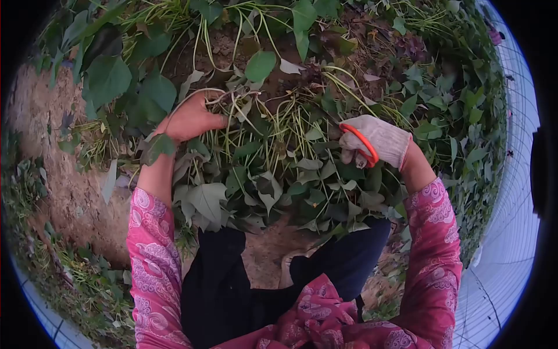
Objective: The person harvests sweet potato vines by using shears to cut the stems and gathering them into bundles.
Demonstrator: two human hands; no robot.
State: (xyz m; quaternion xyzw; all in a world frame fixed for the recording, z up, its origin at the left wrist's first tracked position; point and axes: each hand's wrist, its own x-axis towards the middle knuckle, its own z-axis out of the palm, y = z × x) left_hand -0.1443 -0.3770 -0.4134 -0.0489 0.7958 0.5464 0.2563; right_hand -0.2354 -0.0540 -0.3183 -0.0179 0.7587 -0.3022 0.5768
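Two hands of mine flank the stem bundle [282, 132], a low tangle of pale green stalks. Left of it lies bare brown soil [81, 198], with broad green leaves [108, 78] beyond my wrist, hanging close over the forearm. My left hand [195, 119], ungloved, is at the bundle's left end, thumb and forefinger spread apart, thin stalks crossing at the forefinger. The other fingers are hidden, so I cannot tell how firmly they hold anything.

The bundle spans the space between my hands; its stalks run down into a thick layer of drooping leaves [258, 195] on its near side, covering their lower parts. Nearer me than those are my dark trousers [218, 273], knees apart.

At the bundle's right side, my right hand [375, 139], in a pale knit glove, is curled closed around an orange handle [368, 150]. Whatever the handle belongs to is hidden by glove and foliage. More green vines [459, 128] crowd the ground right of the bundle, and past them stands whitish sheeting [520, 174] with dark grid lines.
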